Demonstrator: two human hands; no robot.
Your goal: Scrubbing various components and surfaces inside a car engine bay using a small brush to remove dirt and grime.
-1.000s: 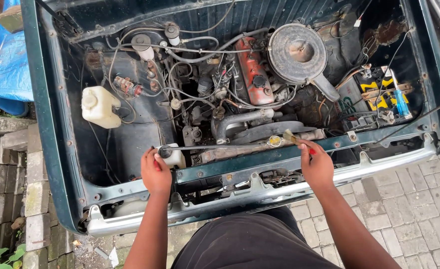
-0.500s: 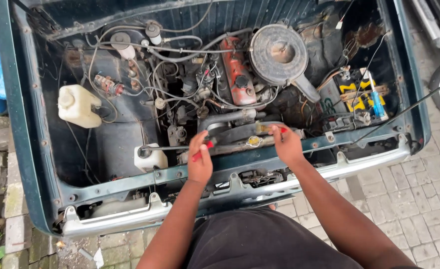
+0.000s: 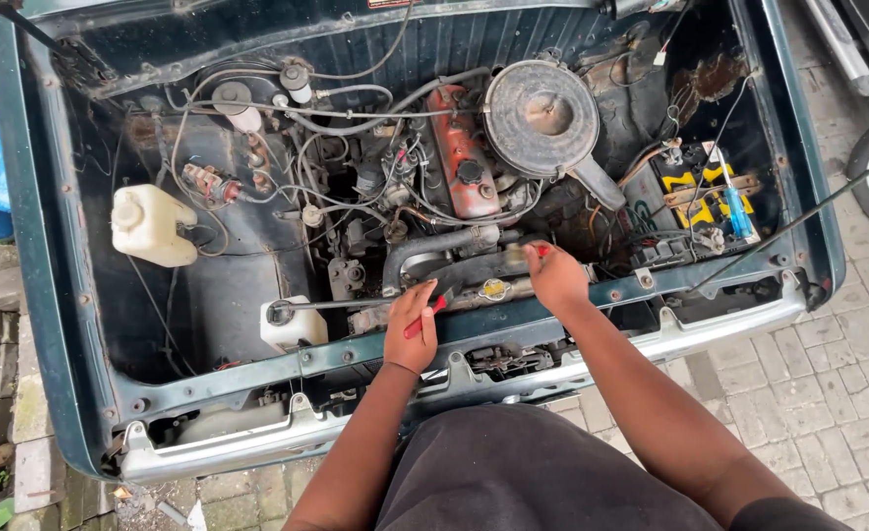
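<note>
Hands at the front of an open engine bay, both over the radiator.

Left hand (image 3: 412, 329) is clenched around a red-handled tool (image 3: 421, 320), resting on the green front crossbar (image 3: 356, 352) just beside the radiator cap (image 3: 494, 289). Right hand (image 3: 555, 279) reaches to the black radiator hose (image 3: 434, 248), fingers pinched on a small red-tipped piece (image 3: 535, 252) whose kind is too small to tell. A long metal rod (image 3: 341, 306) lies along the radiator top, ending near a white bottle (image 3: 292, 326). Behind sit the red engine cover (image 3: 461, 162), the round air filter housing (image 3: 541, 118) and, to the right, the battery (image 3: 705, 192).
</note>
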